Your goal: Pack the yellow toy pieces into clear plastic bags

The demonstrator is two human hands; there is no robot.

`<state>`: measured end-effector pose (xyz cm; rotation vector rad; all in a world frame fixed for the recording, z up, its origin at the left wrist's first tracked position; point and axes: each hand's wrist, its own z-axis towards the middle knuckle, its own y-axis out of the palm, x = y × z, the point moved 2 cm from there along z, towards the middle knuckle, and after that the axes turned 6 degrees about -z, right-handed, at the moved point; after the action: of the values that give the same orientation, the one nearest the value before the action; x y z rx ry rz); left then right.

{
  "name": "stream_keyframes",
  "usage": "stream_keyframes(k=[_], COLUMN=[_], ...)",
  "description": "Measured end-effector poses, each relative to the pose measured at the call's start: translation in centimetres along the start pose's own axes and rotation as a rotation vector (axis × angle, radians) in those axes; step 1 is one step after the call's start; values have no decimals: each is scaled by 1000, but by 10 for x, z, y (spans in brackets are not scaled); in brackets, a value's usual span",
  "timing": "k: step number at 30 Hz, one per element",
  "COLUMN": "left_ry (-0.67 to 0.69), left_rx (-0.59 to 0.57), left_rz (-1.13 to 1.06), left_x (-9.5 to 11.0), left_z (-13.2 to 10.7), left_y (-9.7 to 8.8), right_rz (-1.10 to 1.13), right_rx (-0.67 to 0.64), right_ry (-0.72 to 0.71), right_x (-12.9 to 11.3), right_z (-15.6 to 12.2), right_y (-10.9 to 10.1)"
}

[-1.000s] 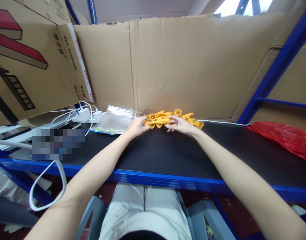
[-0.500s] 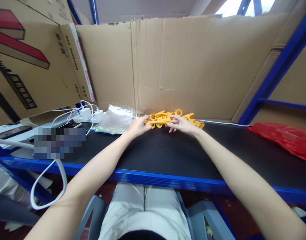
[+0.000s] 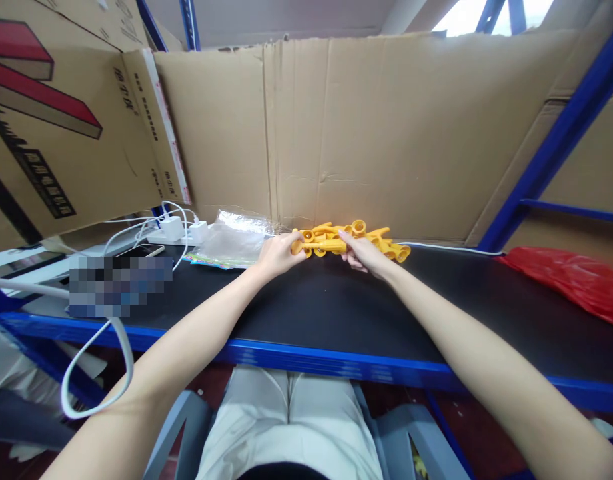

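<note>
A yellow plastic piece (image 3: 331, 247) with a rounded left end and a thicker, handle-like right part lies level between my two hands. My left hand (image 3: 281, 252) pinches its rounded end. At the opposite end, my right hand (image 3: 365, 253) grips it with the thumb on top and the other fingers curled beneath. Close behind are several more yellow plastic pieces (image 3: 357, 227), some with round cup-like ends, heaped on the black tabletop (image 3: 326, 307). The held piece and my fingers partly cover this heap.
Left of the heap lies a clear plastic bag (image 3: 236, 239). White chargers (image 3: 172, 229) with cables and a phone (image 3: 141, 251) are farther left. A red plastic bag (image 3: 569, 273) rests at the right. Cardboard (image 3: 411, 133) walls the back; a blue rail (image 3: 336, 360) edges the front.
My right hand's fingers have closed in around the right end of the yellow piece. The piece and my left hand have shifted very slightly to the right.
</note>
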<state>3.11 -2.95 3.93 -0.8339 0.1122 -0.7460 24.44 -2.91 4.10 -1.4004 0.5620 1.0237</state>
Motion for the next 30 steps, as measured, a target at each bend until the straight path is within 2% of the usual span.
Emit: stream_keyframes(k=[5,10,13,18,30], left_ry=[-101,-142,-116,-47,-38], left_rx=[-53,-78,-83,-48,-55], left_rz=[14,11,-10,-82,-105], left_x=[-5,-12,-13,-12,-14], left_z=[2,3,3,4,3], left_y=[4,6,5,2,6], right_rz=[-10,20,31,51,-2], right_rx=[-56,-6,39,64,24], right_ry=[50,-172,-226,-234,-162], right_x=[3,3,5,7,0], right_z=[3,5,7,9,3], right_y=[-2,-6,-5,-6,-2])
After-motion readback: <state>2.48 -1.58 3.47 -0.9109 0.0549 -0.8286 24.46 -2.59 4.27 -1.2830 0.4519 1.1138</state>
